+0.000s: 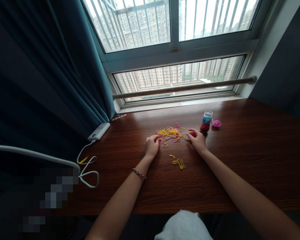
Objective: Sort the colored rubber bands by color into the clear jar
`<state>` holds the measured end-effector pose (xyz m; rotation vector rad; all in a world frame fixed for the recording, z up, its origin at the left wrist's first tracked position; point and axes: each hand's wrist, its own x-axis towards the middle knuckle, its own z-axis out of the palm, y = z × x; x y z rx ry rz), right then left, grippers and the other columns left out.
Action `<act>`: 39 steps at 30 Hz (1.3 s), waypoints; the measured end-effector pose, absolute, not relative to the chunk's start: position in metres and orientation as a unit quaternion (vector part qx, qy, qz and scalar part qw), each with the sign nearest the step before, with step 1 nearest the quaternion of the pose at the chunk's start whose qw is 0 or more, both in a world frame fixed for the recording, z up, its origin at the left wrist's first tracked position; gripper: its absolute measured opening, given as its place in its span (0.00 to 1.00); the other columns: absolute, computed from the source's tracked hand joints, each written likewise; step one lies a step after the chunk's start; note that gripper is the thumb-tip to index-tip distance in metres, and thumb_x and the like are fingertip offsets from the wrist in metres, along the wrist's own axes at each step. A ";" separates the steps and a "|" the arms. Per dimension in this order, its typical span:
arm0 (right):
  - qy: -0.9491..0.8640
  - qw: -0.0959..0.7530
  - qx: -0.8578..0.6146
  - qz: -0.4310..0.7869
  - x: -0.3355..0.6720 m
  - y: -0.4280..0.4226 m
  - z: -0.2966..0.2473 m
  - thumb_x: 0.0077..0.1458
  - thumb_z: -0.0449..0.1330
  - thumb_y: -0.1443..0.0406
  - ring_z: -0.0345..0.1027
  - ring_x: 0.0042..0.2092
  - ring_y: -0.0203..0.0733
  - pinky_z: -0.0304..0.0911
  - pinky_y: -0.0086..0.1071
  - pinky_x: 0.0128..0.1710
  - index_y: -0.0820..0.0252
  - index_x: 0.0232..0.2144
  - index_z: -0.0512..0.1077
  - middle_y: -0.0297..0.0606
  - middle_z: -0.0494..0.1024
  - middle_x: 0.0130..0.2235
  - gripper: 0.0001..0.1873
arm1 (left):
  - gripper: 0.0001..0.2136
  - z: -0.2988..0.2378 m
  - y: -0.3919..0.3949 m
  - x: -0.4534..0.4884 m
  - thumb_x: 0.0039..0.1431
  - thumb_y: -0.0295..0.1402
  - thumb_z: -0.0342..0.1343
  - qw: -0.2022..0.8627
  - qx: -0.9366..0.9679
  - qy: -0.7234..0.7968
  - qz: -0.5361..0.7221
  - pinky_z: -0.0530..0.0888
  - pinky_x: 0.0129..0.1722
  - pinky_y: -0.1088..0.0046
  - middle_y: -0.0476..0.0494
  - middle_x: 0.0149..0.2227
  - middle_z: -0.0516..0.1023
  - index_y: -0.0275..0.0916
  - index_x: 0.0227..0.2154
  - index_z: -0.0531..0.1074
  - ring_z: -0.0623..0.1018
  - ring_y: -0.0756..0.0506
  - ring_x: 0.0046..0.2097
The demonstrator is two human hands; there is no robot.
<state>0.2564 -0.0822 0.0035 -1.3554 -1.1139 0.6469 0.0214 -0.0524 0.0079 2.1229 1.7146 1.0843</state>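
Note:
A heap of small yellow and pink rubber bands [170,134] lies on the dark wooden table [215,173]. My left hand [152,145] rests at the heap's left edge, fingers curled with the tips in the bands. My right hand [196,138] lies just right of the heap, fingers bent loosely and a little apart, pointing at the bands. A few yellow bands [179,162] lie apart from the heap, nearer to me, between my forearms. My left wrist wears a beaded bracelet [139,173].
A small clear jar [206,121] stands open behind my right hand, its pink lid [216,123] beside it. A white power bank [99,131] with a looped white cable [88,168] lies at the left. A teal curtain [65,66] and a window [175,60] close off the back.

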 end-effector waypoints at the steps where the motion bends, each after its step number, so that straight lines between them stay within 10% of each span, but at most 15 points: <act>1: -0.493 0.582 -0.593 0.260 0.256 -0.082 0.002 0.44 0.58 0.60 0.70 0.30 0.41 0.65 0.33 0.29 0.62 0.39 0.68 0.41 0.76 0.31 0.19 | 0.11 0.008 -0.052 0.022 0.52 0.25 0.49 0.100 0.723 0.580 0.362 0.67 0.44 0.68 0.46 0.39 0.76 0.41 0.34 0.75 0.72 0.45 0.41; 39: -0.597 0.499 -0.603 0.177 0.249 -0.086 0.000 0.49 0.54 0.65 0.71 0.32 0.39 0.66 0.32 0.34 0.60 0.34 0.72 0.39 0.77 0.33 0.10 | 0.07 0.014 -0.061 0.031 0.52 0.33 0.52 0.158 0.750 0.486 0.420 0.66 0.33 0.73 0.47 0.27 0.72 0.37 0.24 0.71 0.70 0.49 0.32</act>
